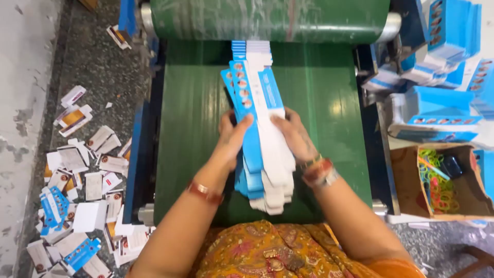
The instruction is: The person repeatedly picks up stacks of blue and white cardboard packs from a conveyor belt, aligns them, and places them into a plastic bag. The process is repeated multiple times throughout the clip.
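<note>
While both hands press in from either side, the left hand (231, 135) and right hand (293, 135) grip a fanned stack of flat blue-and-white cartons (260, 128) on the green belt (329, 103). Right of the belt sits a cardboard box (411, 180) of rubber bands (437, 183); left of it, loose cartons (82, 201) litter the floor (31, 103).

Blue-and-white flat cartons (262, 139), fanned stack, on green belt

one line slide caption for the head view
Both hands, left and right, gather a stack of flat blue-and-white cartons on a green conveyor belt.
</note>
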